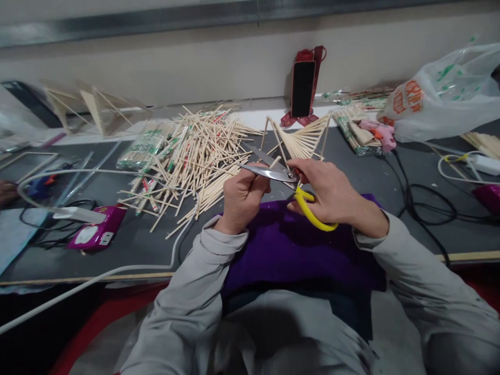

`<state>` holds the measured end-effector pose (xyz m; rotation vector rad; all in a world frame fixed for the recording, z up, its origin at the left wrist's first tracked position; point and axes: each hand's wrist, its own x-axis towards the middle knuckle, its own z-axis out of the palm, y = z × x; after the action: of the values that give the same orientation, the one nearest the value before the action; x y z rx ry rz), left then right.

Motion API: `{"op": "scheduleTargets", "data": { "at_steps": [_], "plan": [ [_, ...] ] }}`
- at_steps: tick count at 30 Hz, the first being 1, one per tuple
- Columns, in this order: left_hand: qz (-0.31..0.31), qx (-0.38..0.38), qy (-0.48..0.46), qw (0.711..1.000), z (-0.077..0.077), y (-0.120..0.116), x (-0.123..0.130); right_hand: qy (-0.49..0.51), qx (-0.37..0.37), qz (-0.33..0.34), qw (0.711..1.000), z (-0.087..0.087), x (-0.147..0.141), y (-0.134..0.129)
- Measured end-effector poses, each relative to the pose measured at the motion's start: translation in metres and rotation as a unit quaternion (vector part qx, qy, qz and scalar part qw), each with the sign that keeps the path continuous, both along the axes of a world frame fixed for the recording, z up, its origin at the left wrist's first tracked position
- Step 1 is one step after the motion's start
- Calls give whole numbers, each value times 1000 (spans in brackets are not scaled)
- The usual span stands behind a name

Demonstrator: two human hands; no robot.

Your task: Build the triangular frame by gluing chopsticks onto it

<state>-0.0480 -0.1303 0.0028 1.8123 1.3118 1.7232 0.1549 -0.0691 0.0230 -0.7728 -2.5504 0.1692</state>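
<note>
My right hand [332, 192] is wrapped round the yellow handle of a pair of scissors [318, 221], whose blades are spread apart and point left. My left hand [244, 198] is closed beside the blades, with its fingers pinched on a thin wooden stick [275, 162]; the stick's tip shows between the blades. Behind the scissors stands a fan-shaped stick structure [302, 140]. A large heap of loose wooden sticks [207, 151] lies to the left of it. Purple cloth [297, 250] is spread under both hands.
A phone [303, 88] leans on a red holder at the wall. Stick packs [146, 143], a pink glue gun [377, 133] and a plastic bag [441, 99] lie around. Power strips [97, 227] and cables are on both sides. Another person's hand [8, 192] shows at far left.
</note>
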Motion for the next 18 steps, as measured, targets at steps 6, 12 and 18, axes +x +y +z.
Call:
{"op": "scheduleTargets", "data": {
  "at_steps": [6,12,18],
  "plan": [
    [8,19,-16,1000,-1,1,5,1,34,-46,998,16,6,-2],
    [56,44,-140,988,7,7,-10,-3,-140,25,990,21,36,-7],
    [-20,0,-167,986,2,12,-8,164,-144,-154,964,7,77,36]
  ]
}}
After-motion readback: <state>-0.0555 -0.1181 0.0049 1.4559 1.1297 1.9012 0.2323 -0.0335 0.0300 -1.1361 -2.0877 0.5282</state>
